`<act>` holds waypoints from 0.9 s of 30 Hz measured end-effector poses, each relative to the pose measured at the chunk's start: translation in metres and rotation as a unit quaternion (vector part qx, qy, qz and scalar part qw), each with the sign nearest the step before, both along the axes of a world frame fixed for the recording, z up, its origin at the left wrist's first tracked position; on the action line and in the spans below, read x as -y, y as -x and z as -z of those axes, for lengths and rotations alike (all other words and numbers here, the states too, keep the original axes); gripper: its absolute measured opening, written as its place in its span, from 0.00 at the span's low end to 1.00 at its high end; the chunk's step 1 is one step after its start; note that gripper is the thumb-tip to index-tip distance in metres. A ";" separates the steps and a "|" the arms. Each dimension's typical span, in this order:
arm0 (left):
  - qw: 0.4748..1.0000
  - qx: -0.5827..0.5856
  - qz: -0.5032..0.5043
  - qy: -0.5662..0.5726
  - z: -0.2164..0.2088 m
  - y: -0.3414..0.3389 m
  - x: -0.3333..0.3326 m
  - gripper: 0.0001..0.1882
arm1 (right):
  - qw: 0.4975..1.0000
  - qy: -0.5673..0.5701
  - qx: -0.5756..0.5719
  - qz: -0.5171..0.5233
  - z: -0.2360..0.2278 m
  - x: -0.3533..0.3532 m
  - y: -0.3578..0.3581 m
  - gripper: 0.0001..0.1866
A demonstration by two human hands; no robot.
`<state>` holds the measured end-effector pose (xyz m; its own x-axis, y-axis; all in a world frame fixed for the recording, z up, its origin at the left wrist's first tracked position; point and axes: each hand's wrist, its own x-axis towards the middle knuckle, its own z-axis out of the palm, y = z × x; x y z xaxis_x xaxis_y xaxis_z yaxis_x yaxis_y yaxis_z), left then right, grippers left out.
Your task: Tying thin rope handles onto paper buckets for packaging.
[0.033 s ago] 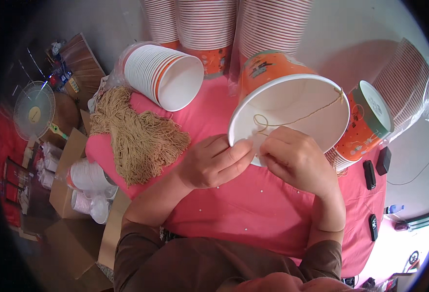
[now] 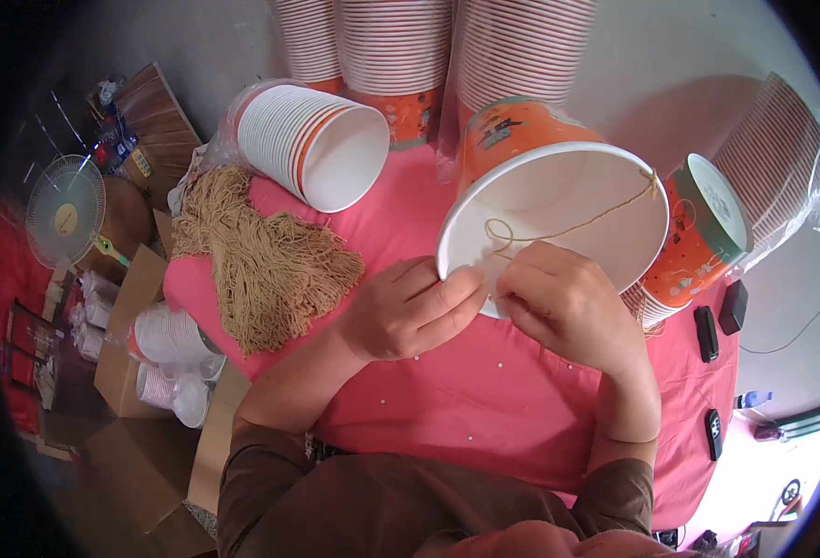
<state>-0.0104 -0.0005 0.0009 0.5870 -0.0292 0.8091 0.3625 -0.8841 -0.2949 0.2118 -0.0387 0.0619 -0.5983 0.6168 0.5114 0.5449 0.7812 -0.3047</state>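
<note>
The person's left hand (image 2: 410, 312) holds the near rim of the orange tub (image 2: 559, 195) over the pink tabletop (image 2: 466, 400). The right hand (image 2: 568, 298), beside that rim, has a narrow grip, apparently on the tan cord (image 2: 585, 224) crossing the tub's inside.

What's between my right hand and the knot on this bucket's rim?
In the head view, a thin tan cord crosses inside the bucket, from your right hand to the knot.

Ambient light is moderate; the lower-right area (image 2: 749, 479) is overexposed. Soft shading lines the paper bucket (image 2: 549, 191). A shadow darkens the wall (image 2: 680, 46). Fisheye curvature distorts the periphery; corners are black.
</note>
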 end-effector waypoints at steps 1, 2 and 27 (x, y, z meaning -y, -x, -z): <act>1.000 -0.002 0.003 0.001 -0.001 0.000 0.000 0.10 | 1.000 0.001 0.000 0.001 0.000 0.000 0.000 0.08; 1.000 -0.004 0.006 0.001 -0.001 -0.001 0.000 0.10 | 1.000 0.000 0.000 -0.004 0.001 -0.001 0.000 0.08; 0.957 0.098 0.088 0.257 0.012 0.000 -0.007 0.17 | 0.981 0.163 -0.024 -0.098 0.008 -0.014 -0.010 0.09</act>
<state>-0.0103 0.0062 -0.0115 0.4444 0.3179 0.8375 0.1986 -0.9466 0.2539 0.2222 -0.0244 0.0539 -0.7019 0.6272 0.3376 0.3716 0.7268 -0.5776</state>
